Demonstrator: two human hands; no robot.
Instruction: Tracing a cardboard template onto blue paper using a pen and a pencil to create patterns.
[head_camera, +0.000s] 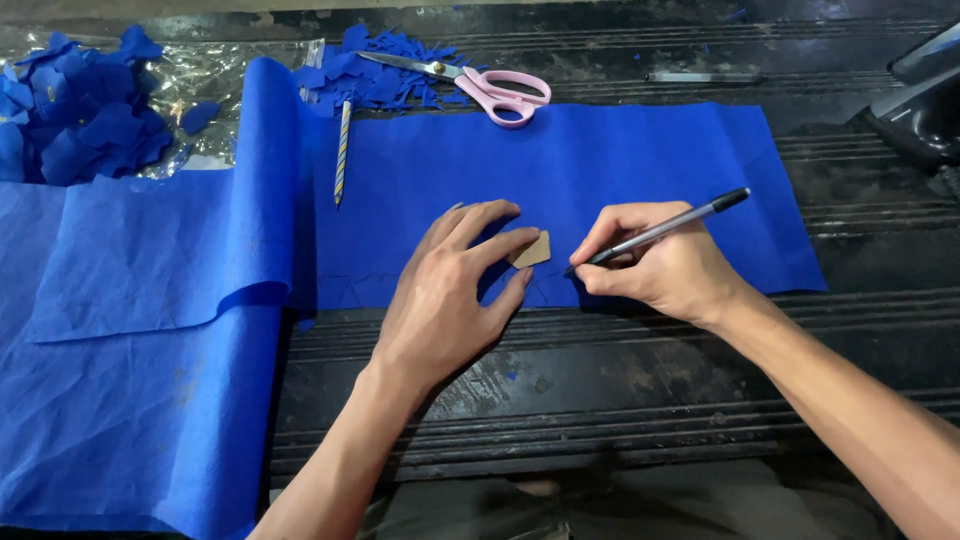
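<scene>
A long sheet of blue paper (620, 170) lies across a dark ribbed table (620, 380). My left hand (450, 290) presses a small tan cardboard template (533, 251) flat on the sheet near its front edge, fingers spread over it. My right hand (660, 265) grips a grey-and-black pen (665, 228), its tip touching the paper just right of the template. Faint traced outlines show along the sheet's front edge.
Pink-handled scissors (490, 88) rest on blue paper scraps (375, 70) at the back. A striped pencil (342, 150) lies on the sheet. Cut blue pieces (75, 110) fill a clear plastic bag at far left. A black device (920, 100) sits far right.
</scene>
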